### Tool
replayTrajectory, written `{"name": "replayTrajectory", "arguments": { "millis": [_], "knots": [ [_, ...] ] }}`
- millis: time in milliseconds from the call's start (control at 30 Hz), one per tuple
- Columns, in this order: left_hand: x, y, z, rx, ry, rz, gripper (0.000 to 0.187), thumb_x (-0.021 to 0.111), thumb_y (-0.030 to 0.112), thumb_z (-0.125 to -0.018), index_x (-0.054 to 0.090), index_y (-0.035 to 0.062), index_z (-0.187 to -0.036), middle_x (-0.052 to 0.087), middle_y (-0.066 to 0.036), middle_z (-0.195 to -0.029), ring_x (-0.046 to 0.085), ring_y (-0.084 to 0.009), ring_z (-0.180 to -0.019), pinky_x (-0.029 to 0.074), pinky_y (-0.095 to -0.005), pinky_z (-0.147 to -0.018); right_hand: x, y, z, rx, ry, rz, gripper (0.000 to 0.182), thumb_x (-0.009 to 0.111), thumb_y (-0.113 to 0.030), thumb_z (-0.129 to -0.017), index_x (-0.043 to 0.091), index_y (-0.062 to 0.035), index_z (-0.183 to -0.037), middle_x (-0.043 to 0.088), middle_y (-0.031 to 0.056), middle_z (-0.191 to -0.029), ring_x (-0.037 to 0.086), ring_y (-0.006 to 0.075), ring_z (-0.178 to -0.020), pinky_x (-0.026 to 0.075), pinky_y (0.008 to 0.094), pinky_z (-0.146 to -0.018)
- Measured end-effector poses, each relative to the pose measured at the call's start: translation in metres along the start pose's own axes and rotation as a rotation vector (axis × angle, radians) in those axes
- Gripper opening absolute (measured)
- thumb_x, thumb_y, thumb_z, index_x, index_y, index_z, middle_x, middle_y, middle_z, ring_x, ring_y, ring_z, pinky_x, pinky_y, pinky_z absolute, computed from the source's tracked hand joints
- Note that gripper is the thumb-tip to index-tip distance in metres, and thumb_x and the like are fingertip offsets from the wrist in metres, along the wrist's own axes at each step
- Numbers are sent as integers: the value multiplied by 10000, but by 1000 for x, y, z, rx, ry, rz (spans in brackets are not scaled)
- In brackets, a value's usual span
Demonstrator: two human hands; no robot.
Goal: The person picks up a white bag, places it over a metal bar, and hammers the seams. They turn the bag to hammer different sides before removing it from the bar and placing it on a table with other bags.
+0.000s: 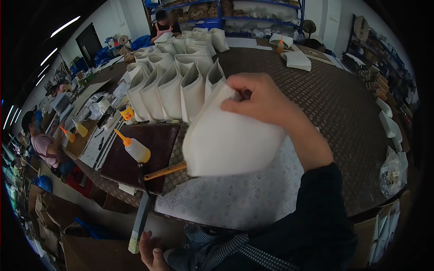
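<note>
My right hand [255, 99] pinches the top edge of a white, open-topped bag body [235, 144], lifted and tilted above the patterned sheet [226, 198]. Low at the table's front edge, my left hand [153, 253] is empty, its fingers loosely curled and apart. Beside it a long grey bar [140, 221] with a pale end juts past the edge. A hammer's wooden handle [165, 172] lies partly behind the bag. Just left, a glue bottle [136, 150] with an orange nozzle stands on a dark board [158, 135].
Several similar white bag bodies [169, 92] stand in rows on the brown patterned table [334, 126]. A yellow tin [126, 111] is near them. Two people sit around, one at the far side [165, 25], one at left [45, 144]. A plastic bag [393, 174] lies at right.
</note>
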State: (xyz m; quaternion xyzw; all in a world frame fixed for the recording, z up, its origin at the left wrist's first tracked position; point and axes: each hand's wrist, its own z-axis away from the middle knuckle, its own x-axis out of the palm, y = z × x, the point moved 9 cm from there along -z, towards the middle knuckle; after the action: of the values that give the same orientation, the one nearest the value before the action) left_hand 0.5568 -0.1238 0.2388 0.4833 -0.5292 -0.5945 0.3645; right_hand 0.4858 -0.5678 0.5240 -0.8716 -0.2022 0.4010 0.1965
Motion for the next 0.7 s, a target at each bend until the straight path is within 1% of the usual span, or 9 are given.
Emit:
{"name": "replayTrajectory", "arguments": {
  "millis": [167, 233, 333, 367, 467, 500, 567, 600, 700],
  "knots": [
    [36, 5, 8, 37, -49, 73, 1328, 886, 624, -630, 187, 44, -1598, 431, -156, -1448, 473, -272, -1327, 428, -409, -1073, 70, -111, 33, -354, -175, -385, 299, 815, -192, -798, 596, -5, -879, 605, 105, -792, 616, 261, -679, 477, 365, -610],
    [33, 8, 15, 31, -12, 91, 1331, 889, 622, -627, 187, 43, -1598, 428, -157, -1451, 471, -274, -1330, 426, -409, -1075, 105, -142, 43, -373, -246, -607, 295, 811, -196, -817, 604, -3, -900, 615, 98, -803, 629, 260, -705, 483, 357, -618],
    [-11, 5, 38, -2, 102, 71, 1336, 893, 620, -622, 187, 42, -1597, 422, -158, -1455, 467, -275, -1335, 425, -411, -1077, 141, -171, 34, -341, -294, -807, 307, 809, -205, -824, 611, -1, -941, 618, 98, -827, 632, 263, -715, 490, 351, -630],
    [-31, 3, 49, -16, 151, 55, 1337, 895, 620, -621, 187, 41, -1597, 421, -158, -1456, 466, -276, -1337, 424, -411, -1078, 156, -183, 35, -366, -326, -862, 315, 809, -217, -842, 617, 3, -960, 614, 91, -828, 617, 243, -696, 493, 347, -628],
    [-90, 3, 91, -62, 311, 6, 1342, 899, 618, -616, 186, 40, -1596, 415, -159, -1461, 463, -278, -1342, 422, -412, -1080, 190, -217, 37, -548, -341, -1035, 337, 813, -243, -878, 578, -3, -845, 521, 45, -780, 477, 105, -621, 375, 281, -513],
    [-107, 4, 109, -82, 366, -11, 1344, 900, 617, -615, 186, 39, -1596, 413, -160, -1462, 461, -278, -1343, 422, -413, -1081, 217, -222, 42, -392, -618, -1095, 297, 787, -224, -890, 612, 16, -902, 579, 74, -755, 558, 170, -652, 457, 325, -577],
    [-133, 4, 143, -121, 464, -32, 1347, 903, 616, -612, 186, 38, -1595, 410, -160, -1465, 459, -279, -1347, 420, -413, -1083, 254, -234, 55, -482, -650, -1147, 263, 736, -187, -931, 595, 15, -837, 560, 69, -718, 542, 140, -636, 417, 305, -538],
    [-143, 6, 158, -142, 507, -36, 1349, 904, 616, -610, 186, 38, -1595, 408, -160, -1467, 458, -280, -1348, 420, -414, -1084, 273, -236, 61, -451, -651, -1147, 260, 685, -144, -965, 580, 8, -783, 535, 38, -655, 503, 95, -599, 389, 297, -515],
    [-164, 8, 196, -187, 606, -54, 1354, 908, 614, -606, 186, 36, -1595, 403, -161, -1471, 454, -282, -1353, 418, -415, -1086, 372, -229, 112, -99, -847, -1314, 258, 662, -159, -983, 612, 16, -800, 555, 17, -634, 481, 65, -578, 387, 287, -510]
  ]
}}
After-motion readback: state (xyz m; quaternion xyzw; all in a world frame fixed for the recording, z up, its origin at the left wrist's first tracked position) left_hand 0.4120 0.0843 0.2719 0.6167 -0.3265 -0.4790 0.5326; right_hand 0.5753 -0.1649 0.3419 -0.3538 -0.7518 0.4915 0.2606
